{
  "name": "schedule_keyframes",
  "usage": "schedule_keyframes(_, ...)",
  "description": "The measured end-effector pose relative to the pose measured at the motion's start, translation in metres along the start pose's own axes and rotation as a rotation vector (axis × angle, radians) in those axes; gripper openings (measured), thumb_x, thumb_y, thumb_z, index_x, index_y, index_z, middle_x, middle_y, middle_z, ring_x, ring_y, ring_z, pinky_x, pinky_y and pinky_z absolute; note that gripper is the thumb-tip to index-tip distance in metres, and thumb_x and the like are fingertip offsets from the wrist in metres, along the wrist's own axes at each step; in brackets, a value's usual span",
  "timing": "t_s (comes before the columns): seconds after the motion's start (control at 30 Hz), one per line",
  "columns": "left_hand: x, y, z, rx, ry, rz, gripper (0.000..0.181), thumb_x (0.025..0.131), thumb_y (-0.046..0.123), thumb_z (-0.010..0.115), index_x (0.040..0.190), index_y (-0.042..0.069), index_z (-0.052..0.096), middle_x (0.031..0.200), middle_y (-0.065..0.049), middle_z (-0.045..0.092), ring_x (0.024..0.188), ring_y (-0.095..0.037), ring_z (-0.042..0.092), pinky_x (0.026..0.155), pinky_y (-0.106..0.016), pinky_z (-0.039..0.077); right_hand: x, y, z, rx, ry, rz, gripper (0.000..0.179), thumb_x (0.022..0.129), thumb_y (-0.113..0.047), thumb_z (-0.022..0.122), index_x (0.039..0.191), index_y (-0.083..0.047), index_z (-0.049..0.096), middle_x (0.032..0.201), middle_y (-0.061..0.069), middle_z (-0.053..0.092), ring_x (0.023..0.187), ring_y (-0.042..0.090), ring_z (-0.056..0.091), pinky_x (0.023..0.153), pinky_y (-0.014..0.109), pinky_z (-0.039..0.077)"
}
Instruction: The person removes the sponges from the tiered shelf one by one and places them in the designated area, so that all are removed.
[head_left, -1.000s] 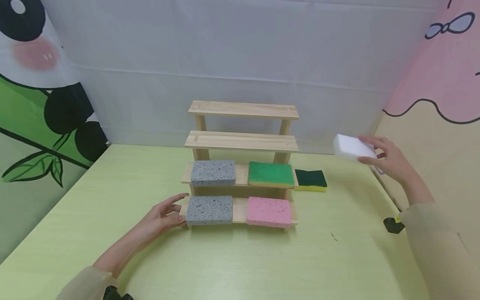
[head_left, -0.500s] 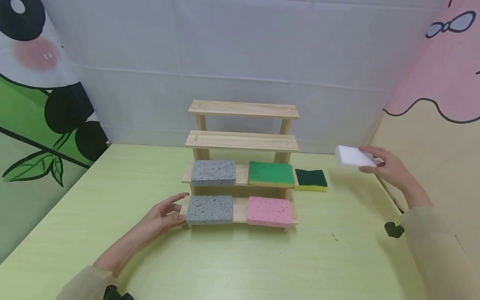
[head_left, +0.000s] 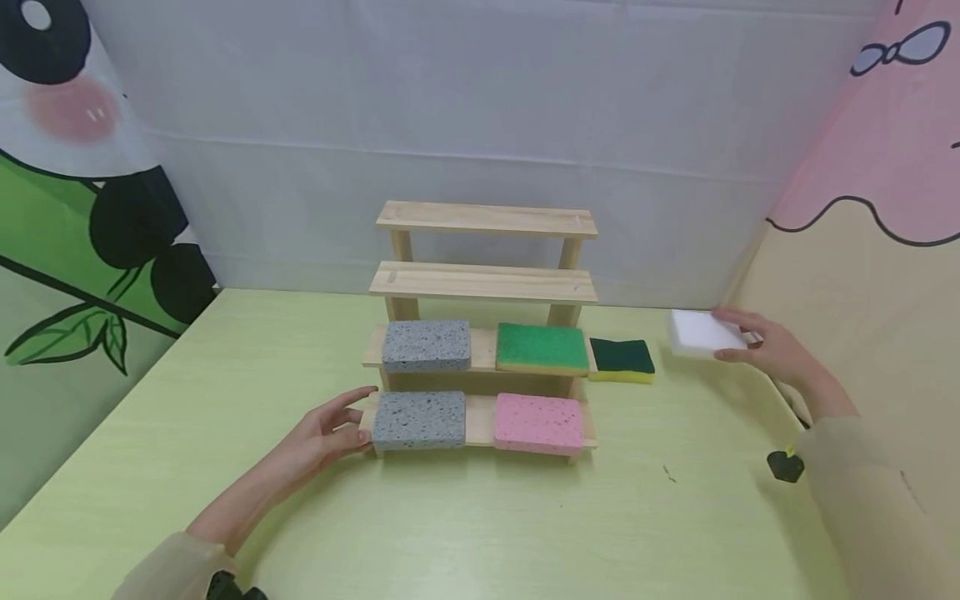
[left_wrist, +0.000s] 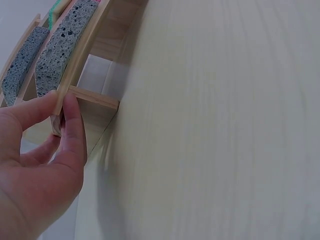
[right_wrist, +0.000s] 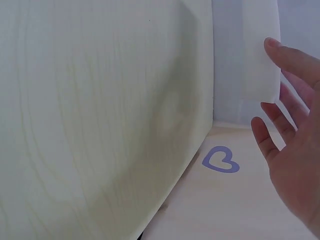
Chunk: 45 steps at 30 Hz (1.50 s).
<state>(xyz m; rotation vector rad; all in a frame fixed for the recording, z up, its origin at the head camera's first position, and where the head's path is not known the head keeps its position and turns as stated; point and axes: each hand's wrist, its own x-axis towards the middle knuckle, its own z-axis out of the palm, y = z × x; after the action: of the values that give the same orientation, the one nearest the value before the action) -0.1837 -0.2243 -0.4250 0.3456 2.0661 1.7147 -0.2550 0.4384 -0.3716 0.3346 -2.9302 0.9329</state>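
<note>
A wooden stepped rack (head_left: 483,282) stands on the table. My left hand (head_left: 326,433) pinches the left end of its lowest shelf, thumb on one face and fingers on the other, as the left wrist view shows. Beside that hand a grey speckled sponge (head_left: 419,420) lies on the shelf, with a pink sponge (head_left: 538,423) to its right. My right hand (head_left: 772,348) holds a white sponge block (head_left: 703,333) by its right end, thumb against one face. The block is over the table's back right part, right of the rack; the right wrist view shows its edge (right_wrist: 261,60).
On the second shelf lie another grey sponge (head_left: 426,345) and a green sponge (head_left: 542,347). A dark green and yellow sponge (head_left: 622,361) sits just right of that shelf. A white cloth wall (head_left: 480,108) rises behind the table; a printed panel (head_left: 862,283) borders the right.
The right hand has lowered the white sponge block toward the table, and the block's tilt has lessened. The left hand stays at the shelf's end, and the rack has not moved.
</note>
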Motion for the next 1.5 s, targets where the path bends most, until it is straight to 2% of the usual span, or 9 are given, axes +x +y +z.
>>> schedule_keyframes(0.07, 0.0, -0.001, 0.0, 0.001, -0.002, 0.001, 0.074, 0.098, 0.018, 0.06, 0.158, 0.01, 0.017, 0.127, -0.01, 0.054, 0.11, -0.01, 0.064, 0.095, -0.021, 0.053, -0.001, 0.005, 0.003, -0.008, -0.01, 0.004, 0.071, 0.086, -0.019, 0.076, 0.147, -0.003, 0.043, 0.156, 0.028, 0.032, 0.13, 0.049, 0.038, 0.081, 0.004, 0.035)
schedule_keyframes(0.13, 0.001, -0.001, 0.0, 0.002, -0.005, 0.002, 0.074, 0.098, 0.018, 0.059, 0.158, 0.01, 0.017, 0.127, -0.011, 0.053, 0.11, -0.01, 0.064, 0.095, -0.021, 0.053, -0.003, 0.009, 0.006, -0.016, -0.02, 0.009, 0.071, 0.085, -0.018, 0.077, 0.146, -0.001, 0.044, 0.154, 0.03, 0.033, 0.128, 0.048, 0.038, 0.081, 0.01, 0.038)
schedule_keyframes(0.23, 0.001, -0.002, -0.001, 0.0, -0.006, 0.0, 0.074, 0.098, 0.019, 0.06, 0.158, 0.01, 0.017, 0.128, -0.012, 0.053, 0.111, -0.01, 0.064, 0.095, -0.021, 0.053, -0.004, 0.013, 0.01, -0.035, -0.035, 0.01, 0.071, 0.084, -0.018, 0.078, 0.144, 0.0, 0.045, 0.15, 0.032, 0.036, 0.123, 0.046, 0.038, 0.086, 0.028, 0.042)
schedule_keyframes(0.33, 0.001, -0.002, -0.001, 0.001, -0.005, -0.002, 0.074, 0.098, 0.019, 0.06, 0.158, 0.011, 0.017, 0.129, -0.013, 0.053, 0.11, -0.011, 0.064, 0.095, -0.021, 0.053, -0.004, 0.014, 0.014, -0.044, -0.058, 0.019, 0.072, 0.084, -0.019, 0.077, 0.145, 0.001, 0.043, 0.15, 0.035, 0.035, 0.124, 0.048, 0.039, 0.089, 0.048, 0.039)
schedule_keyframes(0.43, 0.0, -0.002, -0.001, 0.002, -0.006, -0.002, 0.075, 0.098, 0.019, 0.06, 0.158, 0.011, 0.017, 0.129, -0.014, 0.052, 0.111, -0.011, 0.064, 0.095, -0.021, 0.053, -0.005, 0.015, 0.016, -0.024, -0.082, 0.03, 0.073, 0.085, -0.017, 0.076, 0.146, 0.002, 0.041, 0.151, 0.035, 0.033, 0.127, 0.05, 0.039, 0.095, 0.058, 0.036)
schedule_keyframes(0.73, 0.002, -0.003, -0.001, 0.001, -0.011, 0.005, 0.074, 0.098, 0.018, 0.059, 0.158, 0.01, 0.016, 0.128, -0.012, 0.053, 0.11, -0.011, 0.064, 0.095, -0.021, 0.053, -0.006, 0.02, 0.025, 0.02, -0.115, 0.054, 0.074, 0.087, -0.017, 0.072, 0.148, 0.003, 0.037, 0.153, 0.035, 0.03, 0.131, 0.054, 0.036, 0.101, 0.068, 0.031)
schedule_keyframes(1.2, 0.005, -0.002, -0.002, -0.007, 0.004, 0.003, 0.075, 0.097, 0.017, 0.061, 0.158, 0.009, 0.019, 0.122, -0.008, 0.054, 0.107, -0.01, 0.065, 0.093, -0.022, 0.054, -0.008, 0.022, 0.027, -0.007, -0.166, 0.105, 0.076, 0.088, -0.023, 0.071, 0.151, -0.002, 0.034, 0.155, 0.035, 0.026, 0.131, 0.057, 0.034, 0.097, 0.067, 0.034)
schedule_keyframes(1.5, 0.004, -0.004, -0.003, -0.01, 0.004, -0.001, 0.075, 0.097, 0.017, 0.061, 0.158, 0.009, 0.018, 0.122, -0.009, 0.053, 0.107, -0.01, 0.065, 0.094, -0.022, 0.054, -0.005, 0.023, 0.03, 0.007, -0.169, 0.095, 0.077, 0.088, -0.023, 0.071, 0.151, -0.002, 0.033, 0.155, 0.034, 0.026, 0.133, 0.057, 0.032, 0.099, 0.068, 0.033)
